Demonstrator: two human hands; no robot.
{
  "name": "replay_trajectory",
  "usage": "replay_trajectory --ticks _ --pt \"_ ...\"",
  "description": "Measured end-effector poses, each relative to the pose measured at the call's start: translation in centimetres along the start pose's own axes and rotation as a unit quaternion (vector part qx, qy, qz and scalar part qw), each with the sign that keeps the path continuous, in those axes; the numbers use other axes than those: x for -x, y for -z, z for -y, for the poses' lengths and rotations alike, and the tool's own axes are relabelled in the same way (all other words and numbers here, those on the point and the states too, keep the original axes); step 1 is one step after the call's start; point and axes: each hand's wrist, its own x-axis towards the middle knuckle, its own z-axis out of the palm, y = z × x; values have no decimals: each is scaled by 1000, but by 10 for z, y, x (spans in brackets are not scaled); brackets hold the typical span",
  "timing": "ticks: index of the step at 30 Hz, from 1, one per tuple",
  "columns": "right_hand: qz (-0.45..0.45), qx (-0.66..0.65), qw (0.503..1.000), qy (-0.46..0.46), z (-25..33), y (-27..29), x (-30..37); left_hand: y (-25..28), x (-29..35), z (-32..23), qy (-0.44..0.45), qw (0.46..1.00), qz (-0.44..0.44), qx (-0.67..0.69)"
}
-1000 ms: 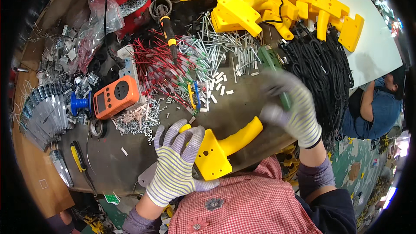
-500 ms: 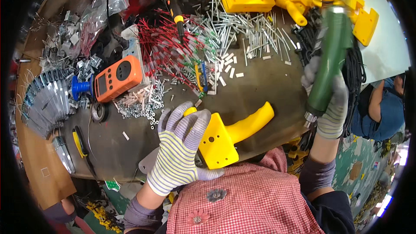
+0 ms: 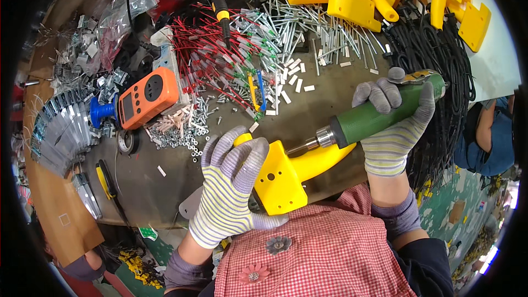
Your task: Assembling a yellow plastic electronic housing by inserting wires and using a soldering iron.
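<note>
In a striped glove, my left hand [image 3: 231, 190] grips a yellow plastic housing [image 3: 278, 184] at the table's near edge. The housing's flat face with several holes is turned up, and its curved handle points right. My right hand [image 3: 393, 126], gloved too, is wrapped round a green electric screwdriver [image 3: 374, 115]. The tool lies aslant above the handle, its bit pointing left close to the flat face. Whether the bit touches the housing I cannot tell.
Behind my hands lie red-wired parts [image 3: 203, 49], long screws [image 3: 330, 38] and an orange meter [image 3: 148, 98]. More yellow housings [image 3: 357, 0] are piled at the back right beside black cables [image 3: 434, 49]. A yellow-black cutter [image 3: 104, 180] lies left. A person [image 3: 484, 137] sits at right.
My right hand has brought the green screwdriver left and tipped it from near upright to nearly level, its bit now by the housing. My left hand has stayed almost still.
</note>
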Motion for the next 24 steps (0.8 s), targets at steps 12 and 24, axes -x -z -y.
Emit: replay_trajectory --ticks 12,24 --pt "12 -30 999 -1 -1 13 -2 21 14 5 123 982 -143 10" --pt "35 -54 997 -37 -3 13 -4 43 19 39 124 938 41 -321"
